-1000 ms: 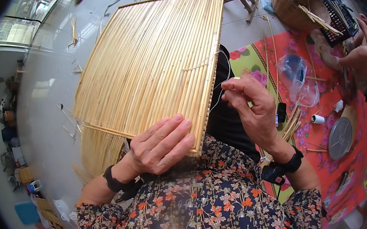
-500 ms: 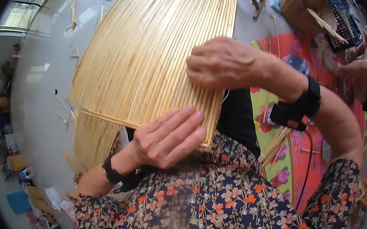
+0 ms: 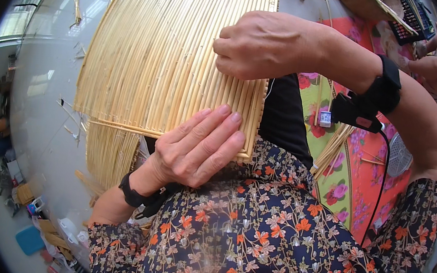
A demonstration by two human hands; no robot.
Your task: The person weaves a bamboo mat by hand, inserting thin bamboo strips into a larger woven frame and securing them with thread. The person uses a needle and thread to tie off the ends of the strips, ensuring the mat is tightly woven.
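Note:
A large panel of pale yellow stalks, laid side by side and stitched with thread, rests over my lap with a rim along its near side. My left hand lies flat on its near right corner, fingers stretched out and close together. Farther up the same side, my right hand is closed in a pinch against the stalks. Whatever sits in those fingertips is hidden from view. A thin white thread shows just beyond the panel's right edge.
A second stalk panel lies below on the left. To the right, a flowered mat bears a bundle of stalks. Another person sits at far right near a round basket. Loose stalks lie on the floor.
My right hand has moved slightly farther up the panel, still pinched. My left hand stays flat at the corner. The whole panel appears higher in the view.

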